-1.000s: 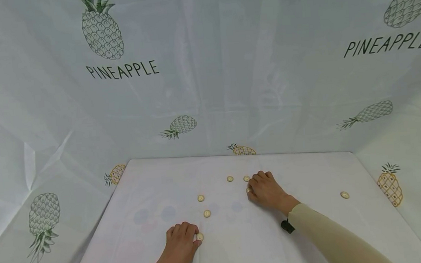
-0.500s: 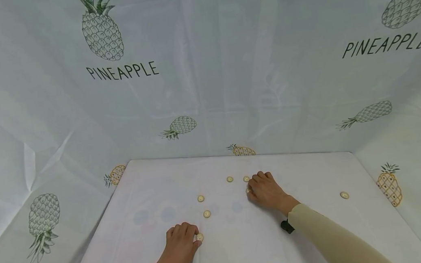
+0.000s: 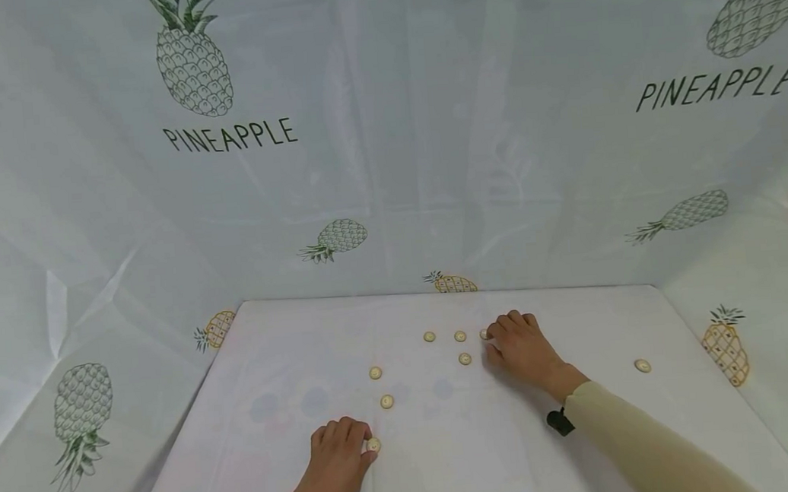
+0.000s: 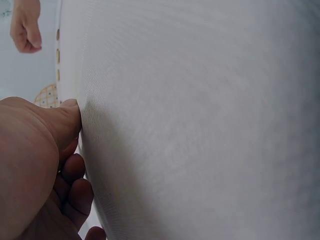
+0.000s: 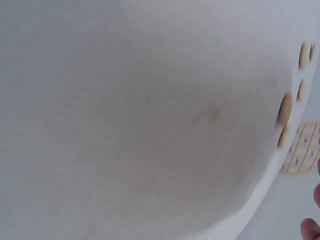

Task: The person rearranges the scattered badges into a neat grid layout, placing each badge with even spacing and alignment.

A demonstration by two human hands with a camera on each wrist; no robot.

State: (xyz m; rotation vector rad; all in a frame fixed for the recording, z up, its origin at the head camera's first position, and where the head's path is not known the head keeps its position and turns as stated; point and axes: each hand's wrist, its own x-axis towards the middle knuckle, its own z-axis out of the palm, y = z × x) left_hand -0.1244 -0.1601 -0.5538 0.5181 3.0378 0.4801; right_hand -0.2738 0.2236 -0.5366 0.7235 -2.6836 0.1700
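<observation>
My left hand (image 3: 338, 463) rests on the white tabletop and pinches a small round pale wooden disc (image 3: 374, 445) between thumb and forefinger. The disc bears a faint mark in its middle. At the back, my right hand (image 3: 525, 350) hovers with its fingers loosely bent and thumb apart, partly covering another disc (image 3: 485, 334). Beside it lie a disc (image 3: 465, 359) and one farther back (image 3: 460, 337). In the left wrist view, the thumb (image 4: 65, 120) and curled fingers are close to the cloth. Only some fingertips (image 5: 311, 229) of the right hand show in its wrist view.
More discs lie on the white-covered table (image 3: 293, 375): one at the back (image 3: 429, 336), two left of middle (image 3: 375, 372), and one far right (image 3: 642, 366). A pineapple-printed sheet (image 3: 387, 147) stands behind and along both sides. A dark device (image 3: 560, 422) sits at the right wrist.
My right hand has left the front disc, which now lies uncovered, and moved right and slightly back to another disc. The left hand has kept its place on its disc.
</observation>
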